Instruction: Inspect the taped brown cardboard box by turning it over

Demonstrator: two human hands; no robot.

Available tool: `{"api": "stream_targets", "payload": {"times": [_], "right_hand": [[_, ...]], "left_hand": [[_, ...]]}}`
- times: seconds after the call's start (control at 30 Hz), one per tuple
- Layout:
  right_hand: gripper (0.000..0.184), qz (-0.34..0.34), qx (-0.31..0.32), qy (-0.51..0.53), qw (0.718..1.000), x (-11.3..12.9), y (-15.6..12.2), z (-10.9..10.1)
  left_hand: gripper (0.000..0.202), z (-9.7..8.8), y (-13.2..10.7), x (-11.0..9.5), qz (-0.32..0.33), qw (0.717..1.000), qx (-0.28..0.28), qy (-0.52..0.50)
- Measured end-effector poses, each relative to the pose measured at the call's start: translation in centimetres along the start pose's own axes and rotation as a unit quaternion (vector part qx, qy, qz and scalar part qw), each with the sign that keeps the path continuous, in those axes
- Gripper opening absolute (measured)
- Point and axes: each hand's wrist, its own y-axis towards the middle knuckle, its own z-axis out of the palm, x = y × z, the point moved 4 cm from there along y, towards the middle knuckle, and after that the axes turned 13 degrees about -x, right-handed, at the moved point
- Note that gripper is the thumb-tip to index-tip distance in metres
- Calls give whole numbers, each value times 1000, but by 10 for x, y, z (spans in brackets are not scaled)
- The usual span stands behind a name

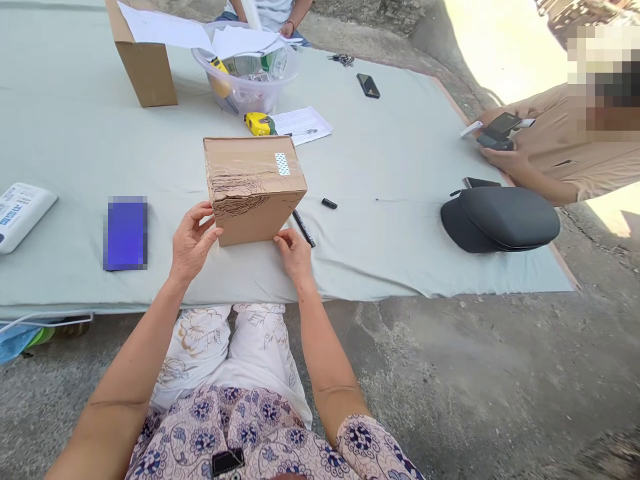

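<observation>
A taped-up brown cardboard box (253, 190) stands on the pale green cloth (380, 240) in front of me. My left hand (193, 241) curls its fingers against the box's lower left corner. My right hand (295, 255) rests with its fingertips at the box's lower right edge. A black marker pen (303, 228) lies on the cloth just right of the box, partly under my right hand's reach, and its black cap (329, 203) lies further right.
A yellow tape measure (259, 123), a printed sheet with a pen (303, 125), a clear plastic tub (245, 73) and an open carton (145, 63) lie behind. A black cap (500, 219) and phone (368, 85) sit right. Another person's hand holds a phone (497, 130).
</observation>
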Motion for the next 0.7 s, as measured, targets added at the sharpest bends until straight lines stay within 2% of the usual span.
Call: {"api": "stream_targets", "payload": {"times": [0.07,0.13,0.23,0.3,0.4,0.53,0.7], "right_hand": [[13,-24,0,-53,998,-1,-2,2],[12,-48,-9,-80,996,-1,-3,5],[10,-77,-15,-107,991,-2,-2,11],[8,-89,-21,-125,988,-3,-3,13],[6,-93,-28,-136,986,-5,-6,14],[5,-90,-28,-118,989,-2,-21,12],[13,-68,-56,-61,994,9,-45,-1]], "left_hand": [[39,-5,-5,10,-27,998,5,51],[32,-8,-10,20,-43,988,18,147],[19,-10,-17,33,-16,957,35,288],[15,-10,-20,38,18,943,25,332],[16,-9,-22,43,46,937,10,346],[19,-11,-23,43,52,939,4,339],[21,-15,-36,27,75,948,-21,309]]}}
